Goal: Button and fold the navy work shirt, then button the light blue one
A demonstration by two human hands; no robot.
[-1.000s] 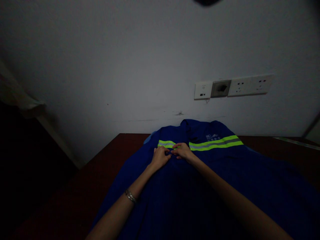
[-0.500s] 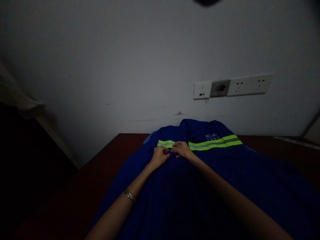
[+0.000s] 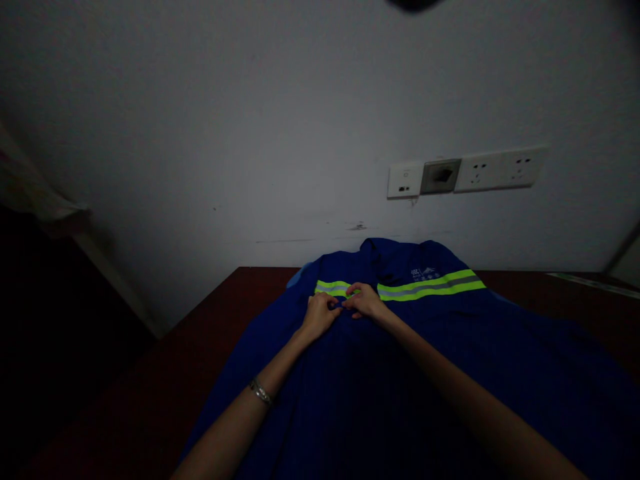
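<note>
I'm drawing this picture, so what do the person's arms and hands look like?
The left hand and right hand wear no gloves. No sleeves show on the bare left forearm or bare right forearm. A shiny, silver-coloured bracelet circles the left forearm; none shows on the right. It's too dark to see small markings.

Slight shift of right grip [image 3: 366, 302]

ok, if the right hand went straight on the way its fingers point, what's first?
Most likely the left hand, just opposite over the blue jacket. Depth is unclear, so the right hand could meet jacket cloth first.
</note>
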